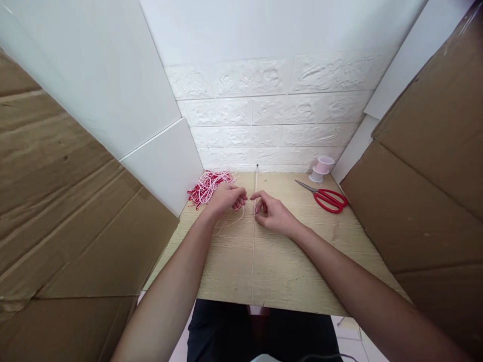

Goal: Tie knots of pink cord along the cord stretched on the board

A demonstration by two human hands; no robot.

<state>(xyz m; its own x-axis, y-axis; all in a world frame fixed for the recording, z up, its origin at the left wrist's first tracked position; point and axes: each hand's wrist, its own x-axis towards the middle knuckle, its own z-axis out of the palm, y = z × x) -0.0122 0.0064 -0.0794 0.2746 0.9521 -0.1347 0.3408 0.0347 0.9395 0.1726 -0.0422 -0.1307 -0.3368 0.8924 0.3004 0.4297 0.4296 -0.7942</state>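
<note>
A pale, thin cord (253,251) runs from a small nail (257,165) at the wall base towards me, down to the table's front edge. My left hand (229,197) is left of it, fingers closed in a pinch on a fine pale thread (238,219) whose loose strands hang in curves below. Just right of the taut cord, my right hand (274,215) has curled fingers, the index reaching towards the cord. A small loop of thread shows at its fingertips. The upper part of the cord, near the nail, looks thicker.
Behind my left hand lies a heap of red and white braided cords (211,187). Red-handled scissors (327,199) rest at the right, tips towards the wall. Two stacked spools (323,166) stand in the back right corner. Cardboard panels (426,201) flank the wooden table (294,271).
</note>
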